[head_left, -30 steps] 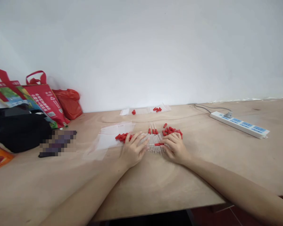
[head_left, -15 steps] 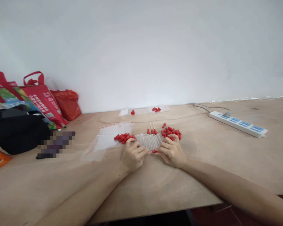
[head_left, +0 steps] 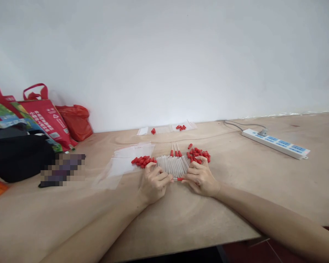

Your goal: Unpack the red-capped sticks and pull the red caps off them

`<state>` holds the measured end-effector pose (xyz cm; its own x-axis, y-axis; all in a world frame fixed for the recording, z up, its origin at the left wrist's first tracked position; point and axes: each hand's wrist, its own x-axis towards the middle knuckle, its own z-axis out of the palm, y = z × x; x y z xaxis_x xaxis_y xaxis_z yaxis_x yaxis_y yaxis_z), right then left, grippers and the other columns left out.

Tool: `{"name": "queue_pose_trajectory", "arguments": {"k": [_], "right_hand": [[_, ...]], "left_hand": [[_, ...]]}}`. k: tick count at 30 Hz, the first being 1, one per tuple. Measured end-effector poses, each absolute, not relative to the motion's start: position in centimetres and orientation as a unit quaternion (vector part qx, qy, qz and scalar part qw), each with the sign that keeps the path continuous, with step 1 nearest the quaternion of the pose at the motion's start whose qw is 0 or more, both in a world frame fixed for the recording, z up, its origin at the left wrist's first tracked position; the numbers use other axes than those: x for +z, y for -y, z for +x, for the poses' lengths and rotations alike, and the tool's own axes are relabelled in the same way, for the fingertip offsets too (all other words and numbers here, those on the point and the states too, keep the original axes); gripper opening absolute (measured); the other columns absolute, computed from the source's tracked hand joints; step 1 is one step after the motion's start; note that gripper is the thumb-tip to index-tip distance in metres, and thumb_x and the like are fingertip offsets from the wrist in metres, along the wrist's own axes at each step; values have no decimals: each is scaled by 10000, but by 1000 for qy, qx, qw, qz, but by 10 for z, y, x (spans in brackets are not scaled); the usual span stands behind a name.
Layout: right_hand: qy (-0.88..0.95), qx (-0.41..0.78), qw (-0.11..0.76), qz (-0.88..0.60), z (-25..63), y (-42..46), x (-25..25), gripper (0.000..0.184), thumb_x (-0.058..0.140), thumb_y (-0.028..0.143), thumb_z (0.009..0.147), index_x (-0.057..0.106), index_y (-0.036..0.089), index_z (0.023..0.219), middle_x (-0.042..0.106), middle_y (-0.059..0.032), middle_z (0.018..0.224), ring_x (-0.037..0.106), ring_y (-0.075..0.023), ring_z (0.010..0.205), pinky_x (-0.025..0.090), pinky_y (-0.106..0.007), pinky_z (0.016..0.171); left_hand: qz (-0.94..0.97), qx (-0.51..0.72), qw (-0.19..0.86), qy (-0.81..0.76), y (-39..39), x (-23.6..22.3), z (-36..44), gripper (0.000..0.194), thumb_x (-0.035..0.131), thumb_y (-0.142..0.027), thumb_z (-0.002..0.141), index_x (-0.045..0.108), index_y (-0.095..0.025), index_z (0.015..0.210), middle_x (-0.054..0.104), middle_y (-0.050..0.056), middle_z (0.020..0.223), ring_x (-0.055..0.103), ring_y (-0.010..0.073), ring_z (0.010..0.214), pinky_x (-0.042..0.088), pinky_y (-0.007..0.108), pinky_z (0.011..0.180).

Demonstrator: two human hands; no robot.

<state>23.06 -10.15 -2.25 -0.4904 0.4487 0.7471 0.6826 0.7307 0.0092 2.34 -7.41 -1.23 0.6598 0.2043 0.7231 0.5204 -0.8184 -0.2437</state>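
Note:
My left hand [head_left: 156, 182] is closed, its fingertips pinching a thin glass dropper tube [head_left: 174, 179]. Closed too, my right hand [head_left: 201, 177] pinches a red rubber bulb [head_left: 180, 179] at the tube's right end. Most of both pieces is hidden by fingers. Just beyond the hands lies a row of clear glass tubes [head_left: 172, 166]. A pile of red bulbs [head_left: 143, 161] sits to its left, and another pile of bulbs [head_left: 200, 154] is by my right fingers. Behind the row lie 3 droppers [head_left: 176, 151] with red bulbs fitted.
Clear zip bags [head_left: 131, 159] lie left of the row; more bags [head_left: 164, 129] with tubes and bulbs are against the wall. A white power strip [head_left: 275, 143] is at right. Shopping bags [head_left: 49, 120], a black bag [head_left: 22, 157] and a blurred dark object [head_left: 63, 170] stand left.
Both hands keep their grip on the tube and bulb. The gap between my fingertips looks slightly wider. The whole view has shifted a little.

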Motion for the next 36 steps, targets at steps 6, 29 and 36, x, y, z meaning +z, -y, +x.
{"name": "queue_pose_trajectory", "arguments": {"k": [6, 29, 36], "right_hand": [[857, -153, 374, -321, 233, 104, -22, 188, 472, 263, 814, 626, 206, 722, 530, 25, 565, 443, -125, 686, 214, -394, 859], [535, 82, 458, -705, 316, 34, -24, 310, 530, 470, 677, 612, 176, 729, 631, -32, 677, 541, -147, 610, 388, -281, 613], [567, 75, 392, -721, 310, 32, -25, 371, 458, 526, 718, 640, 205, 676, 640, -14, 624, 562, -169, 645, 340, -315, 715]], "left_hand": [[-882, -369, 217, 196, 75, -11, 24, 151, 487, -175, 811, 599, -196, 711, 570, -49, 515, 484, 111, 577, 310, 396, 817], [-900, -321, 87, 280, 43, -4, 83, 195, 400, -54, 789, 543, -141, 890, 558, 41, 804, 558, 150, 750, 473, 266, 681], [-928, -271, 34, 252, 52, -9, 89, 67, 470, -150, 788, 526, -145, 750, 556, 45, 771, 557, 155, 729, 478, 275, 667]]}}
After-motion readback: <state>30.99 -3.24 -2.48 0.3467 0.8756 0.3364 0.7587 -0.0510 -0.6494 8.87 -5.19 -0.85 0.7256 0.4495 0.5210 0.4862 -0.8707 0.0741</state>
